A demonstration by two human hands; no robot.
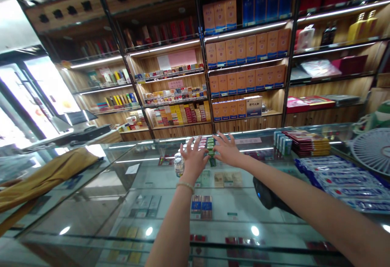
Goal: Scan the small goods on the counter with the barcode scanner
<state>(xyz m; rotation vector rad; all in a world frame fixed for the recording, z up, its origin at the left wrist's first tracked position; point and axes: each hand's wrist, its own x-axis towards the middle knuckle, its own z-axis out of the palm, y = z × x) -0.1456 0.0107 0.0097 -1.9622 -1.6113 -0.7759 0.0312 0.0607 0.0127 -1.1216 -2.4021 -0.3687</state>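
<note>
Partly hidden green items, behind hands

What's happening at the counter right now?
A person's left hand and right hand are over the glass counter, fingers spread, around some small green packs. Whether either grips one is unclear. Pale containers stand beside the left hand; a black device is partly hidden by the right forearm.

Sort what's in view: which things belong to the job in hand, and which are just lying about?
Likely in the job:
- green packs
- pink packs
- white-topped containers

Likely just lying about:
- black device
- blue-and-white packs
- red-and-gold stack
- round white grille
</note>
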